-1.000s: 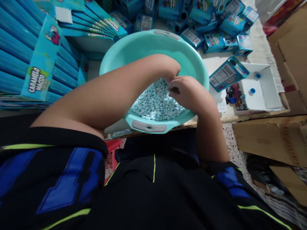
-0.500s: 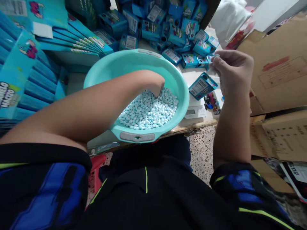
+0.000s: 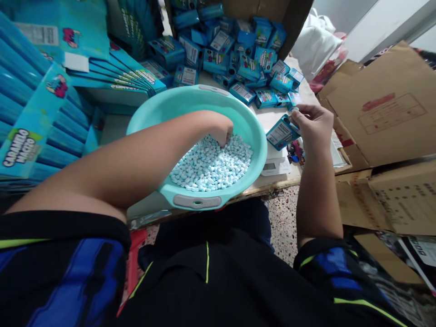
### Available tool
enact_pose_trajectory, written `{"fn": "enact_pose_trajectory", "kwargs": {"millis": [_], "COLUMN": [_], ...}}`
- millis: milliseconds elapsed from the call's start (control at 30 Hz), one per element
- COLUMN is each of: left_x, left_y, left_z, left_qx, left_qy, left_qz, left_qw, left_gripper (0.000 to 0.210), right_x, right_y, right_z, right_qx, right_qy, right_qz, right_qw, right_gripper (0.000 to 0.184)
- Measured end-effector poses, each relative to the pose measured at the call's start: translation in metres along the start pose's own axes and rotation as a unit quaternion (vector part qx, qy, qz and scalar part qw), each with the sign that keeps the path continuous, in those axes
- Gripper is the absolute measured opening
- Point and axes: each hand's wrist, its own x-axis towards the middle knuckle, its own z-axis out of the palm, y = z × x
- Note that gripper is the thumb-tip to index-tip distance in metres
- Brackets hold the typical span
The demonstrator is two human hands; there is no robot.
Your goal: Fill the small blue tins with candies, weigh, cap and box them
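On the blue carton [image 3: 20, 145] at the left of the frame we are reading "CARAMELO MACIZO"; the small box [image 3: 279, 132], right of centre, is showing print too fine for us. Our left hand [image 3: 224, 128] is reaching down to the pale candies [image 3: 211, 168] inside the turquoise basin [image 3: 161, 106], and we cannot tell whether its curled fingers are holding any. Our right hand [image 3: 314, 122] is pinching narrowly a small pale piece [image 3: 294, 109] at the box's upper end. The box is leaning just beside the basin's rim. The table's edge [image 3: 252, 190] is running close under the basin; between rim and right forearm, some room is lying open.
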Motion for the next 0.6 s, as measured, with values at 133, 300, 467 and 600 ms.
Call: {"fn": "enact_pose_trajectory", "kwargs": {"millis": [133,300,467,600], "left_x": [-0.001,-0.003,-0.006,-0.008], "left_y": [-0.006,-0.009,-0.008,-0.006], "left_z": [0.000,0.000,-0.001,0.000], "left_qx": [-0.024,-0.029,-0.027,-0.016], "left_qy": [0.011,0.012,0.010,0.021], "left_qz": [0.027,0.018,0.024,0.024], "left_qw": [0.999,0.999,0.999,0.999], "left_gripper": [0.035,0.033,0.032,0.032], "right_x": [-0.006,-0.009,0.000,0.006], "right_y": [-0.008,-0.018,-0.025,-0.029], "right_z": [-0.008,-0.017,-0.013,-0.009], "right_qx": [-0.071,-0.202,-0.275,-0.308], "right_qy": [-0.008,-0.035,-0.087,-0.098], "right_qz": [-0.020,-0.037,-0.034,-0.033], "right_qw": [0.997,0.978,0.957,0.946], "right_gripper": [0.022,0.017,0.013,0.016]}}
